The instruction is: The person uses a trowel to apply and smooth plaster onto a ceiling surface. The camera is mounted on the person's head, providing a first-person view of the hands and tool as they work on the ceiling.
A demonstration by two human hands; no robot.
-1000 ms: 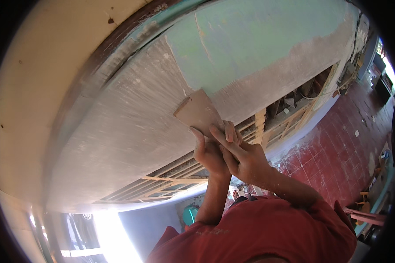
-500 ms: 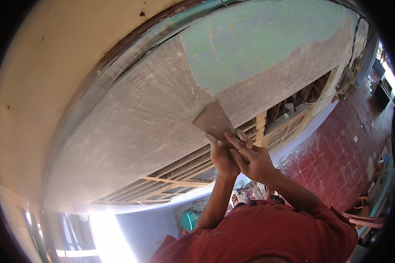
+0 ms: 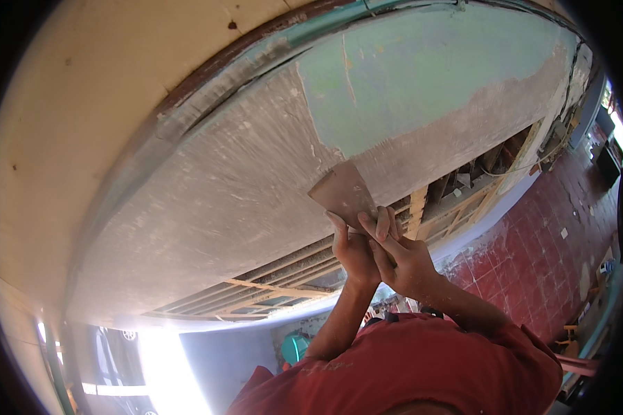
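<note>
A wide-bladed scraper is held in both hands, its flat blade angled up against the wall. My left hand is closed low round the handle, with its thumb raised along the blade's lower left edge. Closed over the handle from the right is my right hand, its fingers reaching onto the base of the blade. The handle itself is mostly hidden by the hands. Just above the blade, a patch of green paint ends in a ragged edge; around it the surface is bare and greyish, with streaky scrape marks.
Below the wall surface, an opening shows wooden slats. Dark clutter fills another opening to the right. Red floor tiles with pale debris spread at the right. A teal container stands low on the left, near bright daylight.
The view has shifted slightly, so the wall appears a little to the right. Both hands still grip the scraper, its blade still near the paint's lower corner.
</note>
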